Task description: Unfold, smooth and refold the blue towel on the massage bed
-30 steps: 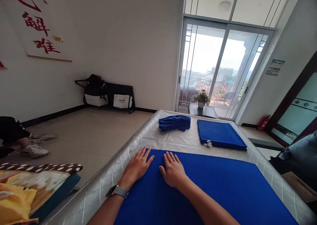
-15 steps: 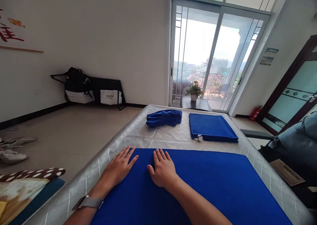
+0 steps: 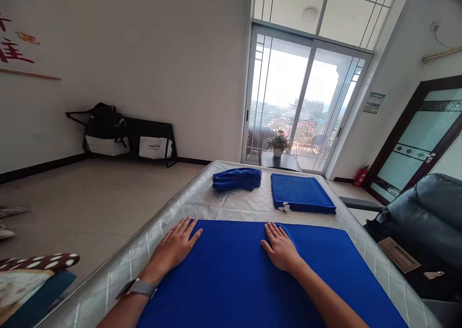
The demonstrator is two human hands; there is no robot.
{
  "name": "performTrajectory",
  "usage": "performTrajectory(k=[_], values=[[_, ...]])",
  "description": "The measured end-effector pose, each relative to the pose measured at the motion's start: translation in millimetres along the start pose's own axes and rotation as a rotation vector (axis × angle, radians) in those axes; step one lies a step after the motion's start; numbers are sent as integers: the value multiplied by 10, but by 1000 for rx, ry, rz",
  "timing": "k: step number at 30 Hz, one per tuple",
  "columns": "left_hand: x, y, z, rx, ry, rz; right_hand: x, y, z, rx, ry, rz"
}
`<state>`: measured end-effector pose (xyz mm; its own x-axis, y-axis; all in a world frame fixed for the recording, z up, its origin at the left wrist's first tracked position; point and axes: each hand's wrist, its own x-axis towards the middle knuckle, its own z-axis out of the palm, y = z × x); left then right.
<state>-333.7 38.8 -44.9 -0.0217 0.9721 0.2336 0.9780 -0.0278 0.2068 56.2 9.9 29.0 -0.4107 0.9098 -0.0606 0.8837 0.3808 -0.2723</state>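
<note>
A blue cloth lies spread flat across the near part of a silver quilted mattress. My left hand rests palm down at the cloth's far left corner, its fingers stretched out. Flat on the cloth near the middle of its far edge is my right hand, fingers extended and holding nothing. Beyond the far edge sit a bunched blue cloth on the left and a stack of folded blue cloths with white tags on the right.
Left of the mattress are a polka-dot cushion and part of a person's shoes. A dark leather sofa stands on the right. Past the mattress, a potted plant sits on a small table before sliding glass doors.
My right hand has slid to the right along the cloth's far edge. My left hand has stayed at the left corner. The view has tilted up slightly.
</note>
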Motion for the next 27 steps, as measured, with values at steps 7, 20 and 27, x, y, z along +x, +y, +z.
performTrajectory(k=[7, 20, 27], values=[[7, -31, 10, -21, 28, 51, -434, 937, -165, -53, 32, 140], [94, -267, 216, 64, 37, 107, -1072, 2607, -110, -187, 240, 454], [75, -273, 150, 70, -7, 88, -1068, 2712, -73, -179, 263, 447]])
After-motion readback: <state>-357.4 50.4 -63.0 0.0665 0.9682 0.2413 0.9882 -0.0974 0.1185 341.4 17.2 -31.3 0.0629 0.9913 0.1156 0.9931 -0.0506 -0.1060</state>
